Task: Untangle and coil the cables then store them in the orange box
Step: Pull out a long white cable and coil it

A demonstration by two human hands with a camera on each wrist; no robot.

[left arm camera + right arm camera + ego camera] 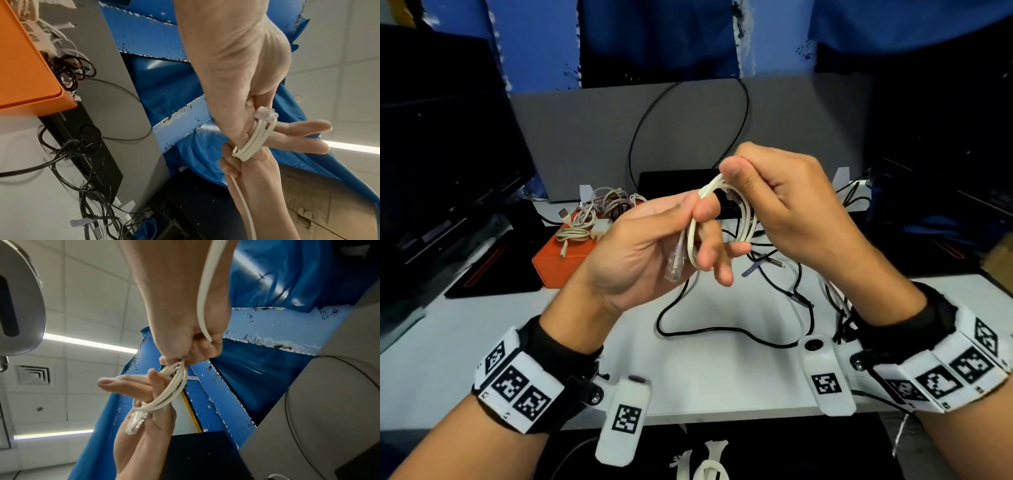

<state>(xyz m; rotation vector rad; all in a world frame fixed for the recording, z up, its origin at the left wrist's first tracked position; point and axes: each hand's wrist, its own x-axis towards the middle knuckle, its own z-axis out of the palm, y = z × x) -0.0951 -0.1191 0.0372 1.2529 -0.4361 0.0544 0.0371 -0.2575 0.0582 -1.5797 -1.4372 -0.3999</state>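
Note:
Both hands are raised above the white table (465, 329) with a coiled white network cable (748, 219) between them. My left hand (700, 219) lies palm up; its thumb pinches the coil against the fingers, and the loops pass round the fingers (304, 126). The cable's clear plug (673, 269) hangs over the left palm. My right hand (738, 185) grips the top of the coil in a fist, and a loose strand (202, 301) runs back along the right wrist. The orange box (558, 263) stands at the left rear with several pale coiled cables (592, 212) on top.
Tangled black cables (726, 332) sprawl over the table under and right of the hands. A thin black loop (688, 130) stands before the grey panel (585, 137). Dark monitors (438, 154) flank the left side, and a black device (674, 181) sits behind the hands.

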